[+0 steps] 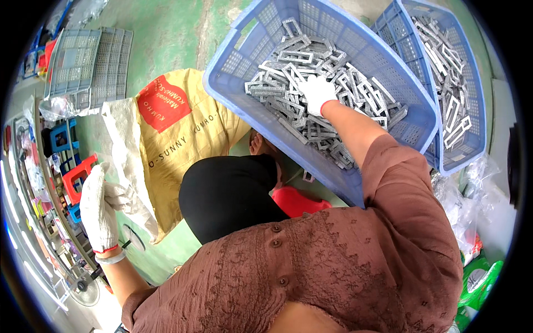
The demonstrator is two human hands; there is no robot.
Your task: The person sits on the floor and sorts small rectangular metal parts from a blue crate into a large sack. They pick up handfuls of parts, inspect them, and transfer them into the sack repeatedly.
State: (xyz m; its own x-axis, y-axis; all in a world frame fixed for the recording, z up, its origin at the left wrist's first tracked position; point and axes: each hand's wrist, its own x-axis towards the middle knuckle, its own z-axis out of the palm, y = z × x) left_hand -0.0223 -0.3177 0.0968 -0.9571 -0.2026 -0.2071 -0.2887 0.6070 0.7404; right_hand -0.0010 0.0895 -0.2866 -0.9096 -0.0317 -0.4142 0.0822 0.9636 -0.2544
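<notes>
My right hand (316, 91), in a white glove, reaches into a tilted blue plastic basket (333, 166). Its fingers are curled down on the pile of grey rectangular metal frames (288, 58) that fills the basket. My left hand (100, 208), also gloved in white, is out to the left. It grips the white edge of a large yellow woven sack (183, 144) that lies spread on the green floor. My black-clad knee (227, 191) sits between the sack and the basket.
A second blue basket (474, 111) with more grey frames stands to the right of the first. Grey mesh baskets (83, 61) are stacked at the top left. A red stool (300, 202) is under me. Small red and blue stools (78, 177) stand left, clear plastic bags (472, 211) right.
</notes>
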